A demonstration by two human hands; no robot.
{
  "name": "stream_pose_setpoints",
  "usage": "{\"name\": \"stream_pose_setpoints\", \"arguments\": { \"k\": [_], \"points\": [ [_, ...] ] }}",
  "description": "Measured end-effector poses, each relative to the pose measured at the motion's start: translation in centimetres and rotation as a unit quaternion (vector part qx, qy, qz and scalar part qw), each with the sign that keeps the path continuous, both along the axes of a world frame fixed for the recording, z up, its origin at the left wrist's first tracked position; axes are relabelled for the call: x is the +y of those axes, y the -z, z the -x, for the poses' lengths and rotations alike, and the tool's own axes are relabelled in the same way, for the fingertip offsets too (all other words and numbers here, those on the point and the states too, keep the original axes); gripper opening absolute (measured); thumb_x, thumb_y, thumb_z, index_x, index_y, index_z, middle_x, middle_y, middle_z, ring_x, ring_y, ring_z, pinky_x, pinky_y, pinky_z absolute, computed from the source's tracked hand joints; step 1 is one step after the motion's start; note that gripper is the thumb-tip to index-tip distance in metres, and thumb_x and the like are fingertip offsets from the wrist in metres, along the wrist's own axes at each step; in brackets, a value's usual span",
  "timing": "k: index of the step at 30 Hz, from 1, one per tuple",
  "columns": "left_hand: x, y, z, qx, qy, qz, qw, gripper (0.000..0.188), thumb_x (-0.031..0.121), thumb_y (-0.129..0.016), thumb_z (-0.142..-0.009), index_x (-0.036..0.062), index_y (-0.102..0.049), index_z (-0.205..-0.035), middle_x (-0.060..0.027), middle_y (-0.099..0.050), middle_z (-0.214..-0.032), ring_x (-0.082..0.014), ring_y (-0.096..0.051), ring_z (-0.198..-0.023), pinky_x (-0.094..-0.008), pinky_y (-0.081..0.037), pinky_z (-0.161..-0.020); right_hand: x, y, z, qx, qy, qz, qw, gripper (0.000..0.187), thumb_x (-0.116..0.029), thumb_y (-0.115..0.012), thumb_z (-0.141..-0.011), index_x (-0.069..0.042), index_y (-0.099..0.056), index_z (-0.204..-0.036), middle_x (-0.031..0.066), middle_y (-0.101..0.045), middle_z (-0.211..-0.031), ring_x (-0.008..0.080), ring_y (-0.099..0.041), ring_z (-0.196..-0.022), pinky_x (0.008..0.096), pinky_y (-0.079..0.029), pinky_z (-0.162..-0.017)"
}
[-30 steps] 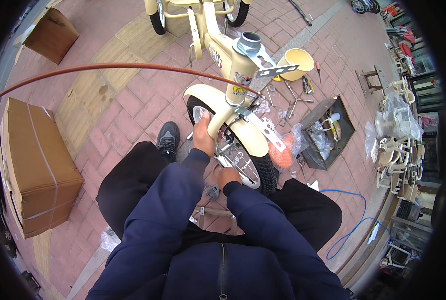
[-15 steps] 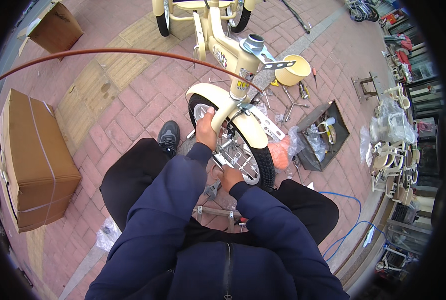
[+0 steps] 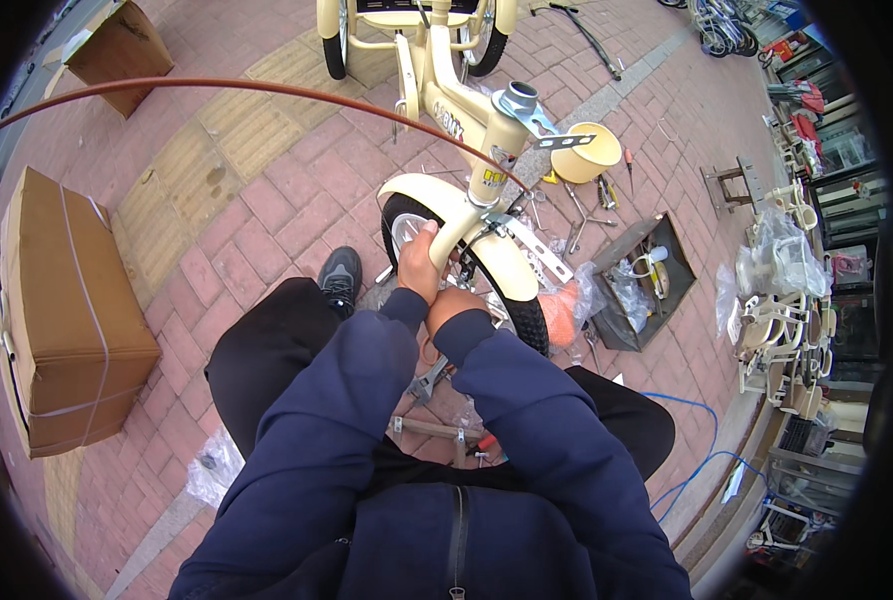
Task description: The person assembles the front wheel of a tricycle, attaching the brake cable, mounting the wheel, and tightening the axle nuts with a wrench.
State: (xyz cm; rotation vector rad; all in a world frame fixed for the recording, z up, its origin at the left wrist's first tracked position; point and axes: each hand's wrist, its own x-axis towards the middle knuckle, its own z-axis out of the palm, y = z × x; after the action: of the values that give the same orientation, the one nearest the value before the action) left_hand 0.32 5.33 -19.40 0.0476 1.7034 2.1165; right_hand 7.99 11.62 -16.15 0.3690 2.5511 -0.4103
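A cream tricycle frame (image 3: 456, 105) stands in front of me with its front wheel (image 3: 536, 325) between my knees. A cream fender (image 3: 511, 262) covers the tyre, and the front fork (image 3: 456, 232) straddles it. My left hand (image 3: 419, 264) is closed round the fork leg on the wheel's left side. Just below it, my right hand (image 3: 454, 303) reaches in beside the spokes near the hub, crossing close to the left wrist. Its fingers are hidden, so what they touch cannot be seen. A grey adjustable wrench (image 3: 428, 382) lies on the ground under my right forearm.
A brown cable (image 3: 266, 100) arcs across from the left to the fork. Right of the wheel are an open metal toolbox (image 3: 656, 285), a yellow bucket (image 3: 586, 155) and scattered tools. A large carton (image 3: 86, 320) stands at left; a blue hose (image 3: 711, 430) curves at right.
My right hand has moved up and left from the wheel's lower edge to beside my left hand. The left hand stays on the fork leg. The view has shifted slightly.
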Motion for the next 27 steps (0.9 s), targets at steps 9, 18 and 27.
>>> {"name": "stream_pose_setpoints", "arguments": {
  "k": [9, 18, 27],
  "points": [
    [-0.3, 0.2, 0.2, -0.003, 0.025, -0.014, 1.000, 0.055, 0.045, -0.043, -0.099, -0.0020, -0.067, -0.084, -0.0105, -0.062, -0.066, -0.0183, -0.054, -0.051, -0.0308, -0.042, -0.049, -0.6, 1.1, 0.5, 0.011, 0.053, -0.029, 0.998, 0.024, -0.022, -0.058, -0.086, -0.003, -0.073, -0.089, 0.0188, -0.072, -0.090, 0.0333, -0.071, -0.087, 0.0416, -0.057, -0.077],
    [-0.5, 0.3, 0.6, -0.137, 0.034, -0.046, 0.989, 0.049, 0.048, -0.046, -0.099, 0.0020, -0.063, -0.100, -0.0089, -0.062, -0.076, -0.0194, -0.058, -0.057, -0.0310, -0.046, -0.053, -0.8, 0.6, 0.8, 0.059, 0.049, -0.038, 0.996, 0.023, -0.022, -0.057, -0.086, -0.006, -0.074, -0.088, 0.0162, -0.073, -0.090, 0.0318, -0.072, -0.086, 0.0427, -0.056, -0.076],
    [0.2, -0.9, -0.5, 0.009, -0.006, 0.033, 0.999, 0.061, 0.037, -0.032, -0.101, -0.0051, -0.065, -0.071, -0.0122, -0.058, -0.054, -0.0200, -0.051, -0.044, -0.0343, -0.039, -0.045, 0.8, 0.6, -3.3, 0.024, -0.011, -0.039, 0.999, 0.024, -0.018, -0.055, -0.086, -0.005, -0.075, -0.089, 0.0161, -0.073, -0.088, 0.0339, -0.071, -0.083, 0.0442, -0.056, -0.073]
  ]
}}
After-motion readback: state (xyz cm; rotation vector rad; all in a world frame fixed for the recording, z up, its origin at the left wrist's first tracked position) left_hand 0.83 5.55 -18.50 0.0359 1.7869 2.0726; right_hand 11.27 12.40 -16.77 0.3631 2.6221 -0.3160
